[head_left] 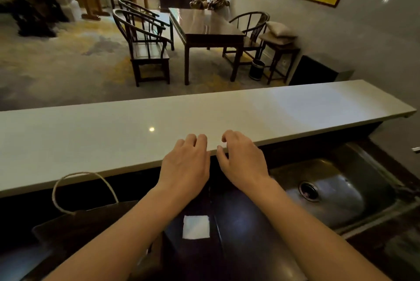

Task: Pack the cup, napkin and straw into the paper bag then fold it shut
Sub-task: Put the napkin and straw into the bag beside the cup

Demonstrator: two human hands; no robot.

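Bag [91,224], dark paper with a cord handle [68,187], lies below and left of the left hand [185,167]; the white napkin [196,227] sits between the forearms, under both hands. Both look light and limp, best pinched by an edge or the handle. Left and right hand [242,162] rest empty, fingers loosely curled, on the counter [113,133] edge; cup and straw unseen, no writing legible.

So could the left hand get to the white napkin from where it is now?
Probably yes. The left hand is empty, fingers loosely curled at the white counter's edge. The napkin lies flat on the dark lower surface, between both forearms, uncovered; pulling back and down looks unobstructed.
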